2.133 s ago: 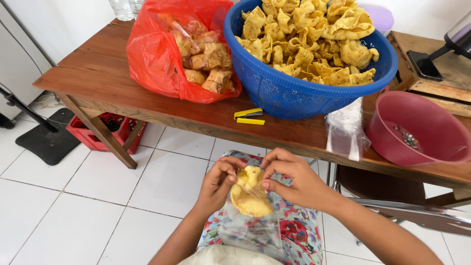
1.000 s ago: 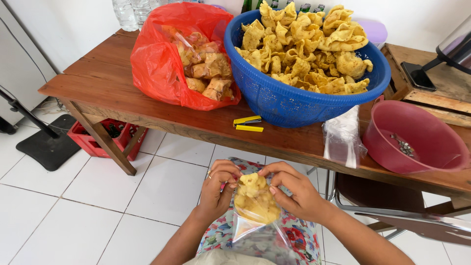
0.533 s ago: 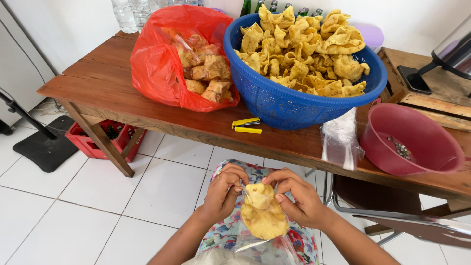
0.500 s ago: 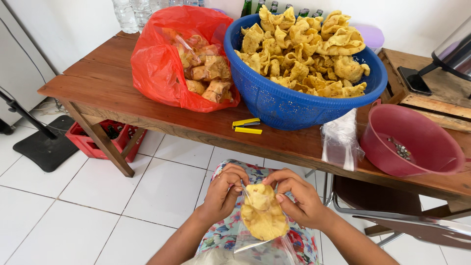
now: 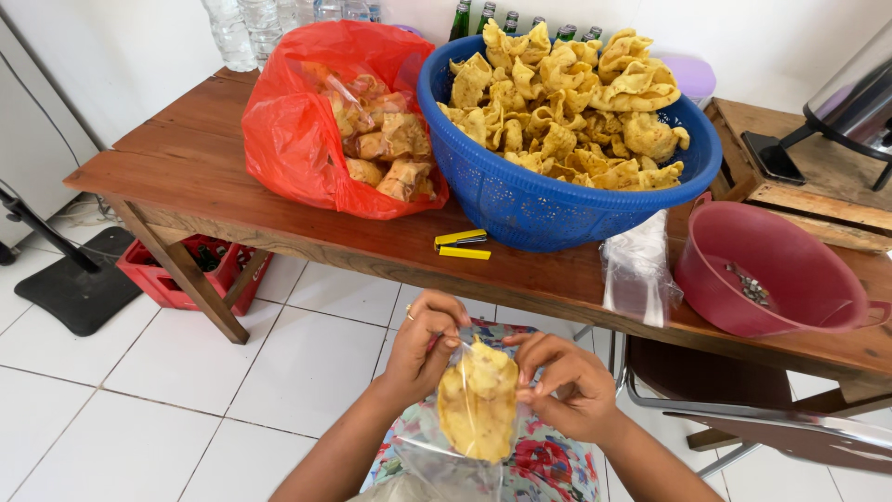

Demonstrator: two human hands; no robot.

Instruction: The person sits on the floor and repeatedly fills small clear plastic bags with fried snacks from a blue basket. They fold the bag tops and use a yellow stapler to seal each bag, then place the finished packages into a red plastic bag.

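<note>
A: Where do your hands stand right now?

B: Your left hand (image 5: 423, 349) and right hand (image 5: 567, 386) are both up over your lap, each pinching the mouth of a small clear bag (image 5: 474, 418) from its own side. The bag hangs between them, holding yellow fried crackers (image 5: 478, 400), well short of the wooden table (image 5: 186, 167).

A: So which step would you call this?

B: Judging by the grip, you're closing a filled portion: the crackers are in and the fingers are gathering the plastic at the top. Whether the neck is twisted yet I can't tell, since your fingers cover it.

A: And what does the next move need?

B: Likely a firm hold on the gathered neck with one hand so the other can come free. The yellow stapler (image 5: 462, 244) lies on the table edge just in front of the blue basket (image 5: 557, 200), within reach. Keep the pinch gentle lower down; those crackers look brittle.
</note>
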